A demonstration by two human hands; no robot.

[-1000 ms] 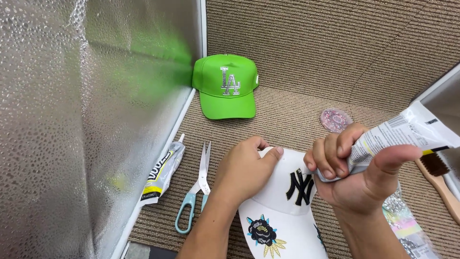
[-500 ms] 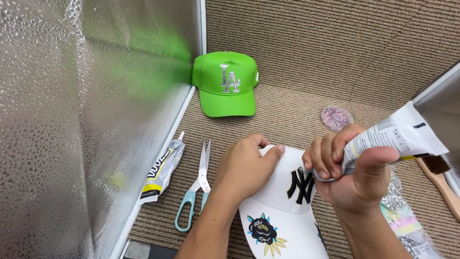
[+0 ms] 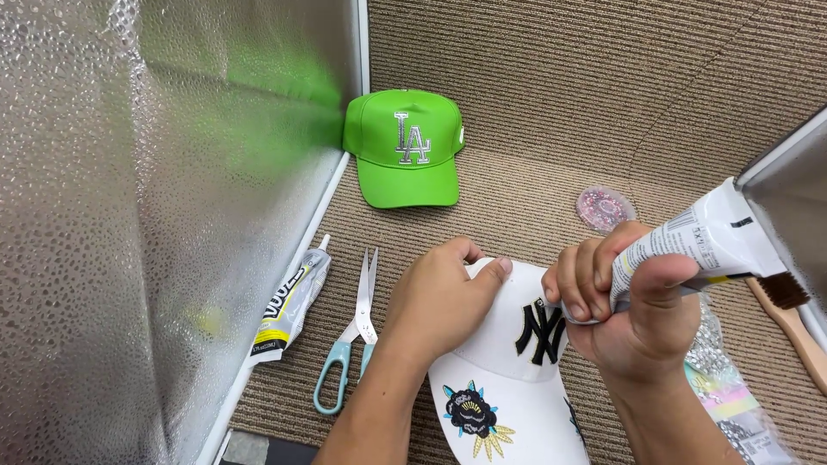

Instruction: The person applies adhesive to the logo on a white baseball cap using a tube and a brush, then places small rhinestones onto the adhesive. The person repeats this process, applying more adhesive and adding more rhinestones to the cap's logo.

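Change vs a sec ago: very little. Right hand (image 3: 633, 314) has tipped the white glue tube (image 3: 689, 245) a bit lower, so the nozzle end now sits down by the black embroidered logo (image 3: 541, 331) on the white cap (image 3: 517, 379); the tip itself is hidden behind the fingers, can't tell if it touches. Left hand (image 3: 439, 297) hasn't shifted: it lies curled over the cap's crown with thumb on the top, gripping it steady. Right hand is clenched round the tube. Reads as glue work at the logo, w/ the cap held still; no glue visible yet.

White cap lies at the near edge of the carpeted surface (image 3: 534, 103), brim toward the camera, w/ flower patches on the brim.

Count:
- caps: 2, white in hand, green cap (image 3: 405, 151) at the far left corner by the foil wall (image 3: 129, 215)
- glue tubes: 2, one in hand, 2nd tube (image 3: 289, 301) flat along the left edge
- scissors (image 3: 351, 340): 1 pair, just right of that tube
- round dish of pink rhinestones (image 3: 606, 207): 1, beyond the right hand
- wooden brush (image 3: 788, 314): 1, right edge
- bag of rhinestones (image 3: 732, 387): 1, near right
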